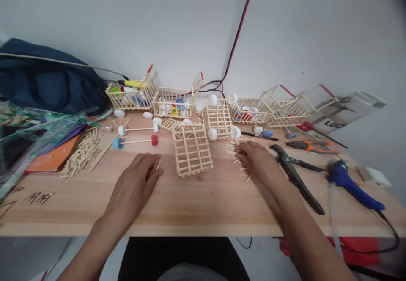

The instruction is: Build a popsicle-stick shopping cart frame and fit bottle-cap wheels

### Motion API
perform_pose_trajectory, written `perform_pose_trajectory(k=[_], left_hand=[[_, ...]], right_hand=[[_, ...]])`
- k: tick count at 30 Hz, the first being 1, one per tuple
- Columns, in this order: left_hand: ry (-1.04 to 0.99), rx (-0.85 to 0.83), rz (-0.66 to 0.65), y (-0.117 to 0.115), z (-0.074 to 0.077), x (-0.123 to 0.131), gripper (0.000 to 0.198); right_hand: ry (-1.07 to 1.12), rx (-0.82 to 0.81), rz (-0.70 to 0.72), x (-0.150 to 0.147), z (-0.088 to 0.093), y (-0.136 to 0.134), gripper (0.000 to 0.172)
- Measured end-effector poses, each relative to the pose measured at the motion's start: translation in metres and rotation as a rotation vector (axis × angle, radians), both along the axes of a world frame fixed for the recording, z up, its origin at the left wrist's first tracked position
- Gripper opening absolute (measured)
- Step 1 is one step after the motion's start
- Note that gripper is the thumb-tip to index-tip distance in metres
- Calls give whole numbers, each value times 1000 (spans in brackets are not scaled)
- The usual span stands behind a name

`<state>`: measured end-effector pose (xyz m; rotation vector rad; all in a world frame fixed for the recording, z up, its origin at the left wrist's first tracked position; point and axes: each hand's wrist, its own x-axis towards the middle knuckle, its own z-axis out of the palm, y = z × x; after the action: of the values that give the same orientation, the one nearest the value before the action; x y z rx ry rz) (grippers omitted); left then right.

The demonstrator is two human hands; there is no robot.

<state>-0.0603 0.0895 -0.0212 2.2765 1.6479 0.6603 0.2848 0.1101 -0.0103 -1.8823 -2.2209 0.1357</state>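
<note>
My left hand (136, 183) rests on the wooden table with its fingers curled around a few short wooden sticks (157, 164). Just right of it lies a lattice basket frame (192, 150) made of thin sticks, its far end propped on more stick pieces. On the other side of the frame, my right hand (255, 156) reaches into a small pile of short cut sticks (230, 148). Its fingers are bent together and pointing down; what is between the tips is hidden.
Several stick carts, among them one with red-tipped handle (173, 101), line the wall. Wheel axles (138, 141) and a stick heap (82, 152) lie left. Black pliers (298, 179), orange-handled pliers (312, 146) and a blue glue gun (355, 188) lie right.
</note>
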Motion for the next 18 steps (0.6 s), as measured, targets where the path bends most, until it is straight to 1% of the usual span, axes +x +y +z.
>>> perform_pose_trajectory(k=[4, 12, 18], left_hand=[[-17, -1, 7, 0, -2, -1, 25], [-97, -26, 1, -3, 0, 2, 24], [-98, -45, 10, -3, 1, 2, 24]], right_hand=[[12, 18, 55, 3, -2, -2, 7], [24, 149, 131, 16, -15, -1, 17], [22, 216, 128, 22, -11, -6, 17]])
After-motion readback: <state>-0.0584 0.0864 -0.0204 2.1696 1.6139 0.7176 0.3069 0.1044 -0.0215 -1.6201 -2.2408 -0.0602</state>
